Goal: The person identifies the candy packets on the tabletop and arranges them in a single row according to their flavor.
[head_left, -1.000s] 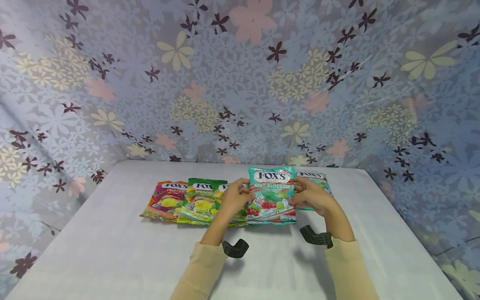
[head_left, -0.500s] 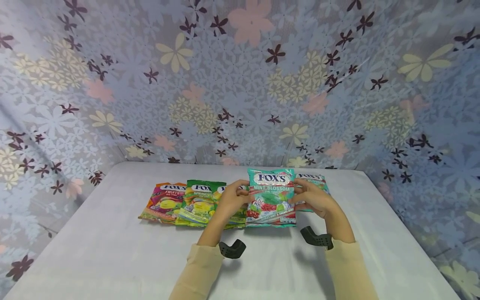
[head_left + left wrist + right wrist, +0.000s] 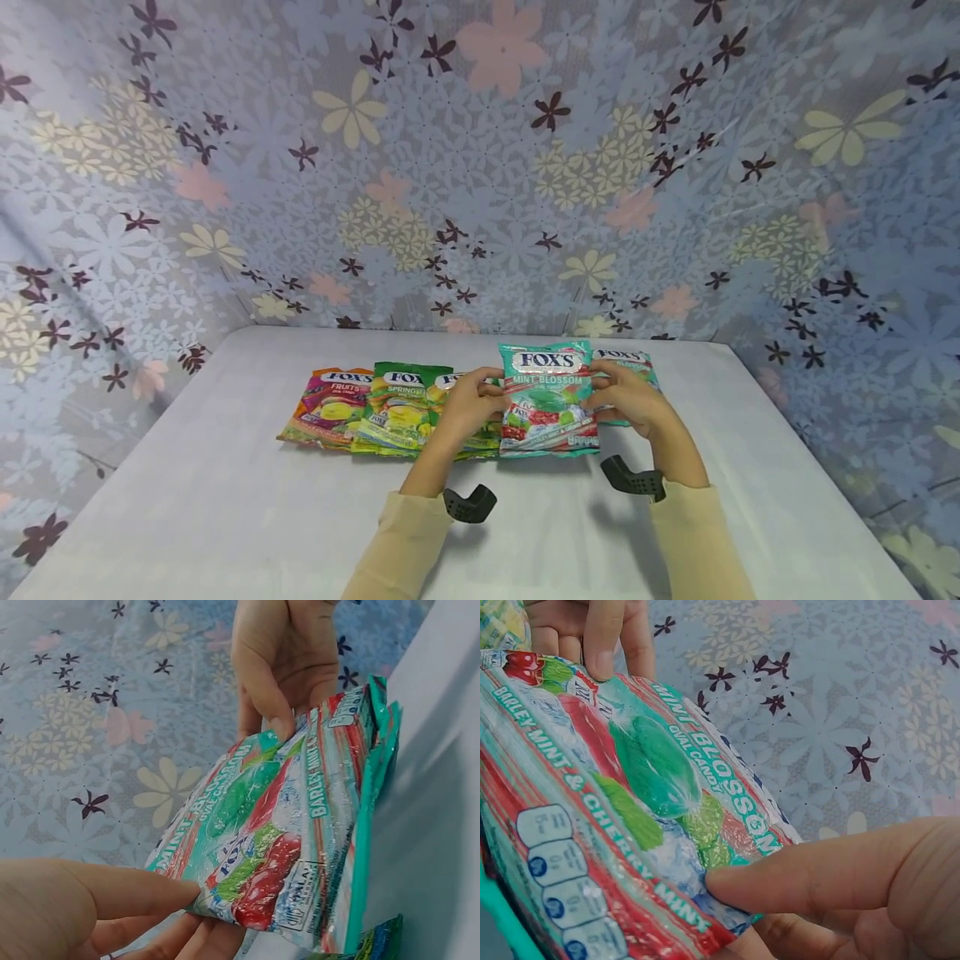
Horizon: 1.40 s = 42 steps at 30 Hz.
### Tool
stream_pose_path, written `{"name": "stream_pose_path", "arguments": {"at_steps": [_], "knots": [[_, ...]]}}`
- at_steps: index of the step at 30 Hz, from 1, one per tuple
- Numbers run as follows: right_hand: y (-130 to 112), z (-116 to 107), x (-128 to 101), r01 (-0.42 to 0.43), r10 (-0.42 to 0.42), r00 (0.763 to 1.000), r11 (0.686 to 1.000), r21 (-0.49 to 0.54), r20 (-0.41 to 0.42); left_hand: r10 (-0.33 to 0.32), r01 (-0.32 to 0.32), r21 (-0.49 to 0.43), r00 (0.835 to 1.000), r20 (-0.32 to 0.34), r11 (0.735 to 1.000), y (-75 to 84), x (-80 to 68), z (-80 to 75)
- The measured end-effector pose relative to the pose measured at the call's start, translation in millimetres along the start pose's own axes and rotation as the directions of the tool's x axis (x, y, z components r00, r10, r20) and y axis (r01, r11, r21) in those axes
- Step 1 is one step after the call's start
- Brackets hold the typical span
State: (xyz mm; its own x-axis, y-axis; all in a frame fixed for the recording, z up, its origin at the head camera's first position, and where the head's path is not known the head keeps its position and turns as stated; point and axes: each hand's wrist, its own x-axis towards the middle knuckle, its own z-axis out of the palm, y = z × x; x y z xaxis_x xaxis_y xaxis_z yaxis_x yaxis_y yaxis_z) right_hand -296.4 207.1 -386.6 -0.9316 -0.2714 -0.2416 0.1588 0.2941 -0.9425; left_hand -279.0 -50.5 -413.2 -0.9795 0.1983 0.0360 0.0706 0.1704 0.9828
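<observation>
Left hand (image 3: 471,402) and right hand (image 3: 627,395) pinch opposite side edges of the mint candy bag (image 3: 548,402), tilted up off the worktop (image 3: 225,500). Other candy bags (image 3: 367,406) lie flat just left of the left hand.

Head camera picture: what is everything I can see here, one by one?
Teal Mint Blossom candy bag: one, teal with red and green print, held tilted up from the table by both hands, right of the row's middle.
Orange and pink Fruits candy bag: one, flat on the table at the row's left end.
Green Spring candy bags: two, overlapping, right of the Fruits bag; the second is partly hidden by the left hand.
Second teal candy bag: one, mostly hidden behind the right hand.
White table: one, under everything.
Floral backdrop cloth: one, blue-grey, behind and beside the table.
Black wrist camera mounts: two, one at each wrist.
Left hand: grips the held bag's left edge.
Right hand: grips its right edge.
</observation>
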Motion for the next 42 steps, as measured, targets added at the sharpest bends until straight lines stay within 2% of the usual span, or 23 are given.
{"name": "stream_pose_path", "arguments": {"at_steps": [7, 14, 21, 30, 38, 42], "knots": [[4.6, 1.5, 4.5, -0.008, 0.005, 0.999, 0.999, -0.046, -0.051, -0.012, 0.013, 0.005, 0.999, -0.043, 1.000, -3.7, 1.0, 4.5], [9.8, 4.9, 10.4, -0.011, 0.002, 0.995, 0.996, -0.087, -0.099, 0.002, 0.005, 0.109, 0.998, -0.062, 0.994, -7.3, 2.5, 7.8], [13.3, 12.8, 13.1, -0.002, -0.011, 0.990, 0.995, -0.097, -0.139, 0.027, -0.007, 0.214, 0.995, -0.093, 0.977, -10.5, 1.2, 9.6], [20.1, 23.3, 22.3, -0.012, -0.009, 0.987, 0.992, -0.126, -0.162, 0.050, -0.021, 0.279, 0.994, -0.095, 0.960, -13.4, 0.0, 11.4], [26.2, 27.5, 21.3, -0.005, -0.039, 0.989, 0.956, -0.293, -0.142, 0.077, -0.037, 0.396, 0.993, -0.086, 0.918, -14.4, 0.8, 14.2], [27.1, 30.6, 22.7, -0.009, -0.050, 0.986, 0.934, -0.357, -0.158, 0.096, -0.052, 0.434, 0.992, -0.080, 0.900, -15.4, 0.4, 16.2]]}}
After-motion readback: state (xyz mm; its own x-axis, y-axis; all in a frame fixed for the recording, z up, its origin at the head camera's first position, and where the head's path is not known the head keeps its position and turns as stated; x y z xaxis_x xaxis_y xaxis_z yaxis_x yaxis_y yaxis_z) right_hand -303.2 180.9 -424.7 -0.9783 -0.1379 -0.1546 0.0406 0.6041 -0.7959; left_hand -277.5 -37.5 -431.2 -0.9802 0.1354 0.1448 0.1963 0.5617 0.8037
